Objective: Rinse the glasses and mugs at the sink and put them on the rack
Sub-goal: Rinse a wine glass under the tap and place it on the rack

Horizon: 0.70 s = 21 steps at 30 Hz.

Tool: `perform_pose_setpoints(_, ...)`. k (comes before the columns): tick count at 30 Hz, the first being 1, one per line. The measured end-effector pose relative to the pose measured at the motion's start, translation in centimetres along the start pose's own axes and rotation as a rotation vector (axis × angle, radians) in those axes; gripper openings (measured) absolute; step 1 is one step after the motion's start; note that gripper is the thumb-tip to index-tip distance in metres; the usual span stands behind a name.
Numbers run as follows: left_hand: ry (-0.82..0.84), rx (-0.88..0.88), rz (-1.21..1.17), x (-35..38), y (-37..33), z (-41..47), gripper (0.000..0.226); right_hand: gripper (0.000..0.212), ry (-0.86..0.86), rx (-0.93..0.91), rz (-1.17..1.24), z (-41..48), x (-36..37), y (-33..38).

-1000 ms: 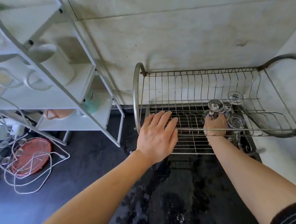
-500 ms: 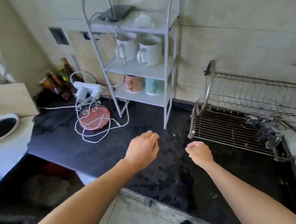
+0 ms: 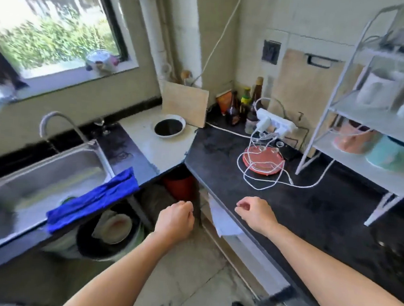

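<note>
As things stand: both hands are empty and in the air between the sink side and the shelf side, so I judge this to be a gap between one piece and the next.
Left hand point(image 3: 175, 219): fingers loosely curled, holding nothing, over the floor just in front of the opening under the desk point(image 3: 312, 208).
Right hand point(image 3: 256, 214): fingers loosely curled, thumb close to the forefinger with nothing between them, over the front edge of the dark desk.
Sink point(image 3: 39, 172): to the left of the left fingers and well apart from them. A faucet point(image 3: 54, 123) arches over its far side and a blue cloth point(image 3: 92, 197) hangs over its near right rim. What lies in the basin is too blurred to name.
Mugs: two white mugs point(image 3: 377, 90) on one tier of the white shelf unit point(image 3: 322, 127), with a pink mug point(image 3: 355, 138) and a teal mug point(image 3: 387, 154) on the tier below. All are beyond the right fingers, off to their right and well apart.
Rack: not in view.
Glasses: none can be made out.
Done: cannot be counted from here.
Left: by my reading, at least the four shelved mugs are yet to be carried to the sink, rinsed and racked.
Beyond the right fingers: a red plate point(image 3: 263, 160) under a loose white cable point(image 3: 265, 183).
</note>
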State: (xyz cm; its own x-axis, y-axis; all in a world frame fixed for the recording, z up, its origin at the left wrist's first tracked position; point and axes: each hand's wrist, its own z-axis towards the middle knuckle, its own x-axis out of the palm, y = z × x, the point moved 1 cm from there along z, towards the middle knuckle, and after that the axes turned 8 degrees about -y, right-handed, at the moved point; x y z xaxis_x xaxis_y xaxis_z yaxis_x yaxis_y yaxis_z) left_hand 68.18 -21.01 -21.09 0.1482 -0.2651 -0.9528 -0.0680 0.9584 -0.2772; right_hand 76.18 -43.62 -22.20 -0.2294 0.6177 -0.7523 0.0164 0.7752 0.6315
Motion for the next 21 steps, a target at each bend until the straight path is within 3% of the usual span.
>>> perform_pose_setpoints(15, -0.124, -0.625, 0.028, -5.0, 21.7, 6.9, 0.019, 0.022, 0.368, -0.398, -0.116, 18.5, 16.4, 22.6)
perform_pose_setpoints(21, -0.127, -0.823, -0.015, -5.8, 28.7, 7.3, 0.023, 0.021, 0.419, -0.448, -0.141, 23.0, 22.8, 30.7)
